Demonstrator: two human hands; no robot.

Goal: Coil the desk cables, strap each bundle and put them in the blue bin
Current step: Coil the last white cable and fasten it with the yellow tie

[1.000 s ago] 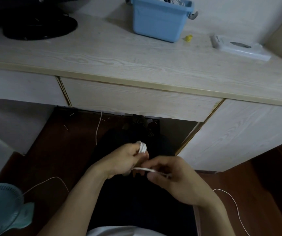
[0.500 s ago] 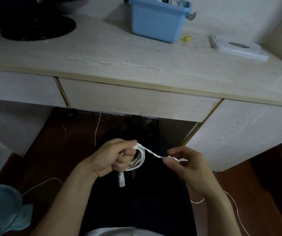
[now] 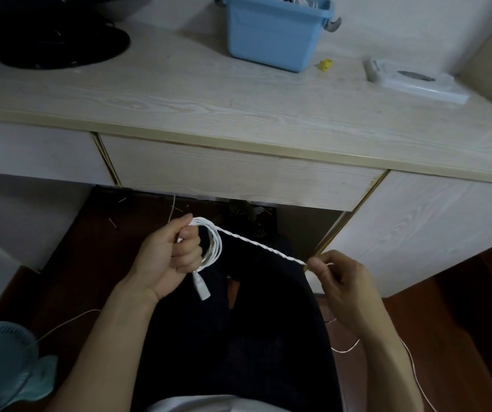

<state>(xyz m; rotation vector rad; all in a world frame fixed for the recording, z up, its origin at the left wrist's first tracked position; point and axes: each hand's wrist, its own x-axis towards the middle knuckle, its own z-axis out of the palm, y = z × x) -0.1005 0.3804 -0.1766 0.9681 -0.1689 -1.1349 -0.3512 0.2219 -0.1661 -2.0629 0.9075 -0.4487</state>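
Head view: seated below the desk (image 3: 238, 108), a person's left hand (image 3: 167, 257) grips a white cable coil (image 3: 213, 248) while right fingers (image 3: 317, 267) pinch its twisted tail taut, apparently to bind the bundle for the blue bin (image 3: 271, 37) on the desk.

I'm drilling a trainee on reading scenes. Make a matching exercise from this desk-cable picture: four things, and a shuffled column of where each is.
Things:
1. white cable coil
2. twisted tie
3. blue bin
4. small yellow object

Places:
A. on the desk, just right of the bin
B. at the back of the desk
C. gripped in the left hand
D. stretched from the coil to the right hand

Pairs: 1-C, 2-D, 3-B, 4-A
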